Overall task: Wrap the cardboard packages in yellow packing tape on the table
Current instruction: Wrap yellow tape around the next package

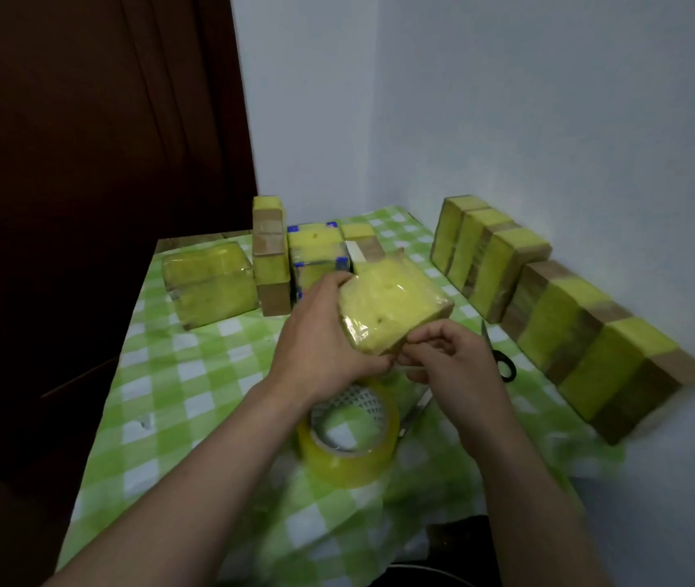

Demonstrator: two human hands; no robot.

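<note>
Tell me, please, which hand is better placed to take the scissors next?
Right, probably. The scissors lie just beside the right hand, which only pinches the package at its near corner. The left hand grips the package and is farther away.

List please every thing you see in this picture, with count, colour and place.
Square cardboard package: one, yellow-taped, held up, table centre
Round roll of packing tape: one, clear yellow, near table edge
Metal scissors: one, black handles, right of the roll
Wall row of cardboard packages: several, yellow and brown bands, right wall
Back group of packages: about four, mostly yellow, far left
Checked tablecloth: one, green and white, over table
Wooden door: one, dark brown, left
Left hand: grips the package's left side
Right hand: pinches its near corner
</note>
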